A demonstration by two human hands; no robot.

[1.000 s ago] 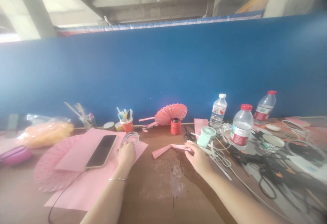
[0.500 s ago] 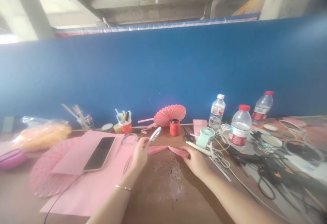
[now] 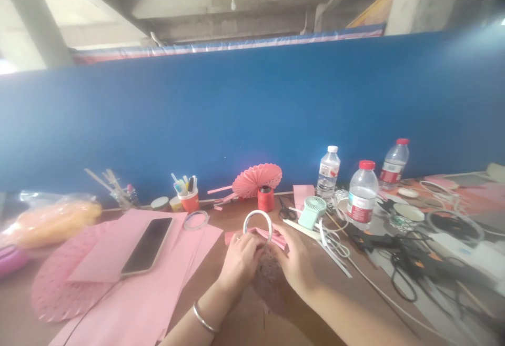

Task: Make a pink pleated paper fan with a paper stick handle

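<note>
My left hand [image 3: 239, 262] and my right hand [image 3: 295, 259] are close together over the brown table. A white tape roll [image 3: 258, 213] stands upright between them, its lower part hidden by my fingers. My left hand is closed around the roll's lower edge. Folded pink paper [image 3: 276, 236] lies behind my fingers and shows on both sides of the roll. My right hand, with fingers curled, grips the right part of this paper. Just beyond stand a pleated pink paper fan [image 3: 258, 179] and a small red container [image 3: 265, 199] with a dark top.
On the left, a phone [image 3: 148, 246] lies on pink paper sheets [image 3: 138, 296]. Behind are a pen cup [image 3: 189, 200] and a clear ring [image 3: 196, 220]. At right are scissors [image 3: 286, 210], a mint handheld fan [image 3: 312, 212], water bottles [image 3: 362, 193] and tangled cables [image 3: 406, 272].
My left hand has moved right with the tape roll, which has turned to show its open ring. My hands have come together, and the stretched pink paper is now mostly hidden behind them.
</note>
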